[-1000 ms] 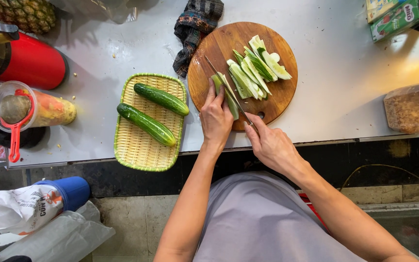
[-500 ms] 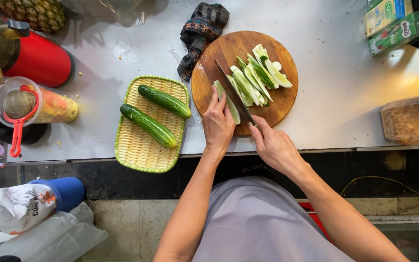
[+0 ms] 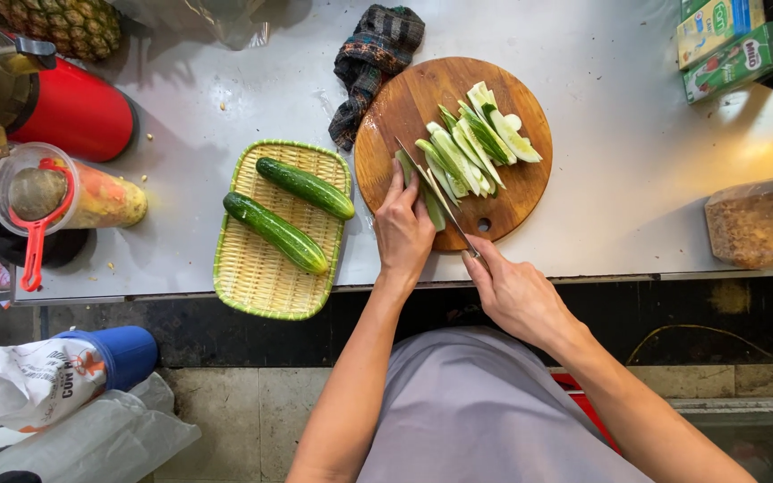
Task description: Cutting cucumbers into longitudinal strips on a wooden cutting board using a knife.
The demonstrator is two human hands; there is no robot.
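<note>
Left hand [image 3: 403, 231] pins cucumber piece [image 3: 431, 207] on board [image 3: 512, 201] near worktop's front edge. Right hand [image 3: 513, 291] closed round knife [image 3: 436, 199]; blade lies along the piece's long axis, just beside left fingers.

Person seen from above, head camera looking straight down the front of the body.

Left hand [image 3: 403, 231]: bare, no glove, no ring or watch showing. Fingers slim, nails short and plain.

Right hand [image 3: 513, 291]: bare as well, no glove, no band at the wrist. Knuckles and tendons stand out on the back of it.

Both forearms bare up to the elbows and past them; no sleeve reaches into view, no bracelets or marks to be made out.

Torso covered by a plain pale grey garment [image 3: 485, 411], smooth cloth, soft folds, no print, buttons or pockets visible. A strip of red cloth [image 3: 589, 404] shows at its right edge.
</note>
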